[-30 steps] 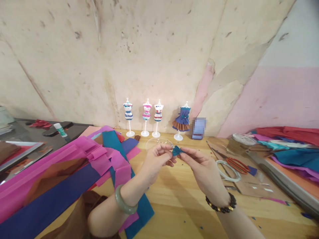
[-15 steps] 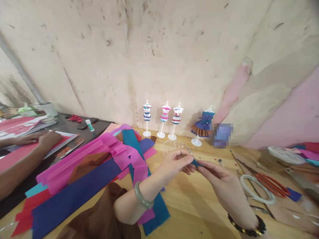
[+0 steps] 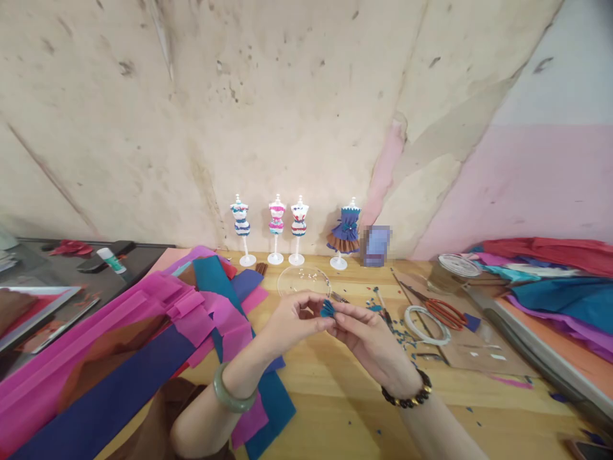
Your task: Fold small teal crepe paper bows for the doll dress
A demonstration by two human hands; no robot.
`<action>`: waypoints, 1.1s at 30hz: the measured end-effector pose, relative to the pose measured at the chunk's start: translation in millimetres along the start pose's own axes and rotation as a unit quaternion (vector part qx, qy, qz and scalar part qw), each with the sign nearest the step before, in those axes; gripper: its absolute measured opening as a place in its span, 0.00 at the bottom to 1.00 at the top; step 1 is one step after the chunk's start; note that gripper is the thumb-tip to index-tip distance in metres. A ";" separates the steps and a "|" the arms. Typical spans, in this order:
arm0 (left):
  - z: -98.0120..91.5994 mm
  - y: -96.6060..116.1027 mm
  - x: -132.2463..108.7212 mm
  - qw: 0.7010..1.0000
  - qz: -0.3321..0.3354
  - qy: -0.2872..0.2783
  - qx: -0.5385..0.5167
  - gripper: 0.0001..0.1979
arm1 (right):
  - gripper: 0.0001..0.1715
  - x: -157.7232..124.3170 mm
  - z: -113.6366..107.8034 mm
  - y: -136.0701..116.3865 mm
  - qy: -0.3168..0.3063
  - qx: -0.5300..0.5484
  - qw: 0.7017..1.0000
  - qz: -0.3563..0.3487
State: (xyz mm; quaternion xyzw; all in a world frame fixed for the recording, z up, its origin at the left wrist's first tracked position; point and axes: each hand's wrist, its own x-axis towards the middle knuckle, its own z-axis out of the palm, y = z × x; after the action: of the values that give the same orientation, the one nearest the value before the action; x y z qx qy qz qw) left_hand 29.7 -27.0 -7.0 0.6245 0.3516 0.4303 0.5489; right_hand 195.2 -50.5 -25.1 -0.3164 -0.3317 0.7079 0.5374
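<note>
ideally, left hand (image 3: pixel 295 321) and right hand (image 3: pixel 372 340), both pinched onto a small teal fabric-like fan (image 3: pixel 326 311) short of the pale wooden table's (image 3: pixel 325 399) far edge, would hold its pleats even.

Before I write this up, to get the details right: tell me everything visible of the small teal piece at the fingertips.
The small teal piece is gathered into narrow folds that fan out from its right end. It looks like thin paper or fabric; which, I cannot tell. It is held above the wooden table, its right end pinched by the right hand. The left hand curls close beside it; whether it touches is unclear.
</note>
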 end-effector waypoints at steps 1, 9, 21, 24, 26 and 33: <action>-0.8 0.0 0.2 1.000 0.004 0.006 -0.002 0.12 | 0.13 -0.3 0.0 0.2 -0.007 -0.008 1.000 0.005; -4.9 -4.6 3.7 0.995 -0.007 0.043 -0.088 0.10 | 0.19 -3.0 0.9 -1.3 0.003 -0.217 0.971 -0.101; -0.7 0.0 1.1 0.994 -0.013 0.031 -0.108 0.12 | 0.18 -16.2 9.2 -14.6 0.041 -0.530 0.780 -0.331; 1.1 2.2 0.4 0.995 -0.015 0.022 -0.097 0.11 | 0.15 -15.1 8.0 -10.4 0.046 -0.545 0.765 -0.341; 0.8 3.4 0.2 0.996 -0.016 0.018 -0.085 0.11 | 0.10 -13.7 5.0 -9.1 0.044 -0.549 0.760 -0.346; -0.5 2.9 0.9 0.997 -0.019 0.023 -0.072 0.12 | 0.08 -11.6 2.2 -14.0 0.026 -0.527 0.788 -0.317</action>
State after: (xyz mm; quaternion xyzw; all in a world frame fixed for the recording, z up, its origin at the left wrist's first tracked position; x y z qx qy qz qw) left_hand 29.5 -26.4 -4.0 0.5663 0.3439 0.4586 0.5922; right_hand 203.7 -59.2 -11.5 -0.4459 -0.7207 0.2049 0.4897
